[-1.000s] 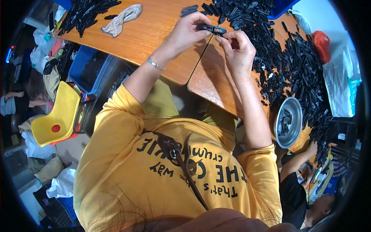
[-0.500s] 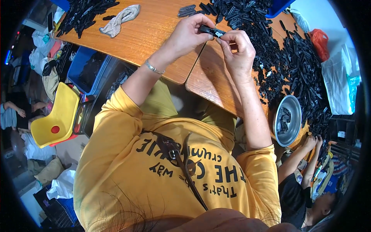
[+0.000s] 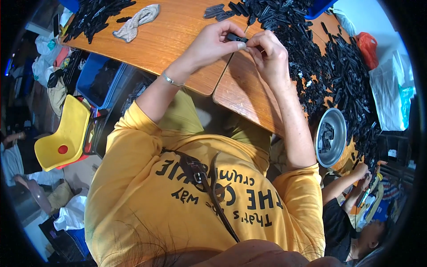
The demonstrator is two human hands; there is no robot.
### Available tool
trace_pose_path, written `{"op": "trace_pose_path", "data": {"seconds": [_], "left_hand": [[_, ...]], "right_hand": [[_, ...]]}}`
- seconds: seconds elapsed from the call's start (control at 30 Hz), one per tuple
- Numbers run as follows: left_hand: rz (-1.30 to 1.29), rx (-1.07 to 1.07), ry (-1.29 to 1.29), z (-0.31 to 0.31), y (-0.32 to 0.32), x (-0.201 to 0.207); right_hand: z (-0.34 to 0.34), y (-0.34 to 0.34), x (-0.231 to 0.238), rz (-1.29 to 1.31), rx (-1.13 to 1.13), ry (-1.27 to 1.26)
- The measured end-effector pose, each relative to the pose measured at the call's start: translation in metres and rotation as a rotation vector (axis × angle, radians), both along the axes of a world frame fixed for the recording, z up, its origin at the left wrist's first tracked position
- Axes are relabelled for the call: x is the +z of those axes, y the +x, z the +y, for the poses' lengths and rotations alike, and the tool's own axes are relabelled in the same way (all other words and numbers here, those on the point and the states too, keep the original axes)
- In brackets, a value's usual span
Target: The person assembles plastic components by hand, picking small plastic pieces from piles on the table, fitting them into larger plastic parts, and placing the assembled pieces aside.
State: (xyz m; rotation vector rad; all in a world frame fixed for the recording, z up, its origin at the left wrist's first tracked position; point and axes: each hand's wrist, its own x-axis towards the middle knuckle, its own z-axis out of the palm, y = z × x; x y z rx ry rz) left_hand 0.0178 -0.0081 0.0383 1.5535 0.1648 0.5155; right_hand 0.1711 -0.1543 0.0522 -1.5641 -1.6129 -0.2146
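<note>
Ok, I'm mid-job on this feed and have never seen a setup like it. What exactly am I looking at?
There's no robot here: these are a person's two bare hands. The view comes from a wide fisheye camera on that person's head, looking down, so straight edges bend toward the rim. Left in the picture is the person's left.

The left hand holds a small black part. The right hand has its fingertips at the part's end; how firmly they grip is hidden.

On the wooden table lie a large heap of black pieces to the right, a smaller pile at upper left and a crumpled pale cloth. A metal bowl at right holds more pieces.
</note>
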Motion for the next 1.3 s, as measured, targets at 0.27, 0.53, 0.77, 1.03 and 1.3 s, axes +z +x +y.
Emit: {"op": "trace_pose_path", "data": {"seconds": [0.27,0.53,0.77,1.03,1.3], "left_hand": [[0.089,0.132,0.28,-0.01,-0.035,-0.019],[0.652,0.017,0.57,0.037,-0.171,0.012],[0.506,0.241,0.725,0.058,-0.142,0.015],[0.368,0.549,1.091,0.099,0.062,-0.05],[0.394,0.647,1.218,0.103,0.089,-0.071]], "right_hand": [[0.015,-0.027,-0.037,0.32,-0.136,-0.345],[0.016,-0.05,-0.069,0.506,0.161,-0.402],[0.002,0.061,-0.055,-0.229,-0.254,-0.468],[0.014,0.07,-0.05,-0.401,-0.183,-0.615],[0.004,0.045,-0.05,-0.02,-0.191,-0.504]]}}
